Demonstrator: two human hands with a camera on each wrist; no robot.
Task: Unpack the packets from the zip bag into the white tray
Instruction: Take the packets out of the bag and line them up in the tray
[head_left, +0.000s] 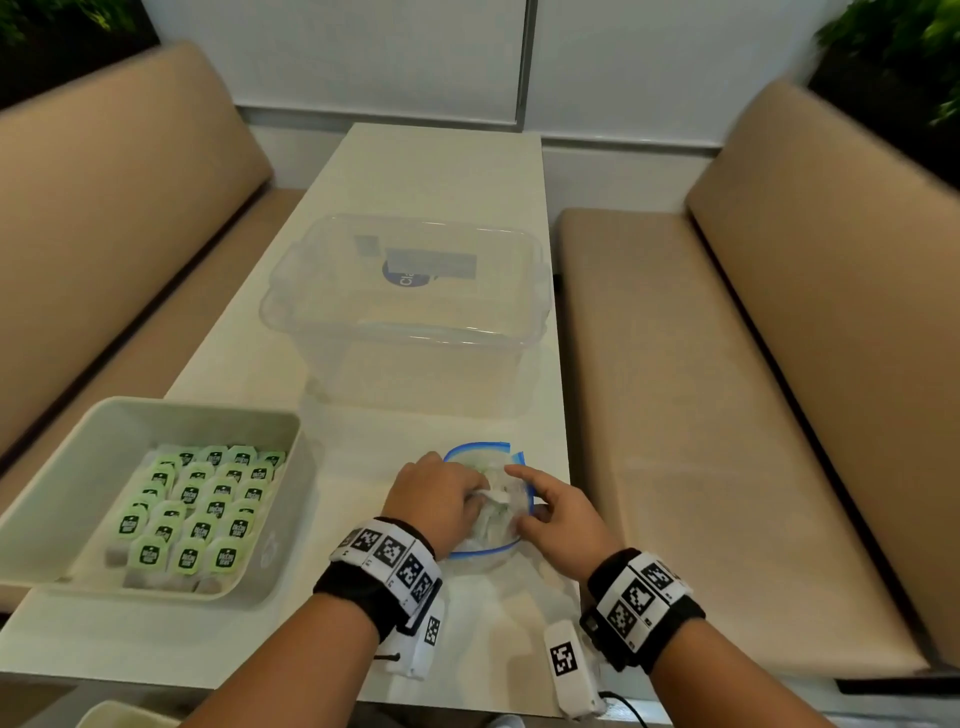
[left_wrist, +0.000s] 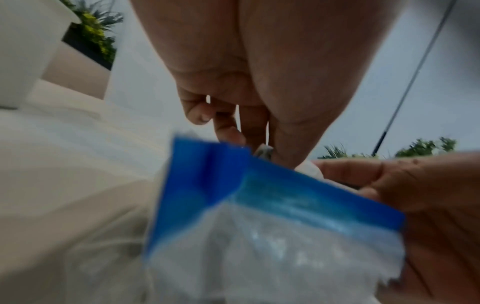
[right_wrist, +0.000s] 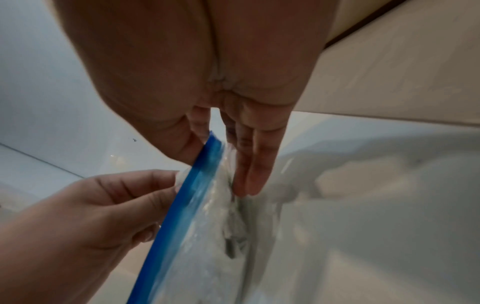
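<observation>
My left hand (head_left: 434, 496) reaches into the zip bag (head_left: 488, 499) on the desk (head_left: 436, 171), seemingly pinching a packet; my right hand (head_left: 558, 512) holds the rim. The white tray (head_left: 62, 499) lies left, nearer that hand.

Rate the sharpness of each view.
Head view: centre fairly sharp, green packets legible in the white tray, corners smeared. Left wrist view: zip bag motion-blurred. Right wrist view: right hand dim, bag soft.
</observation>
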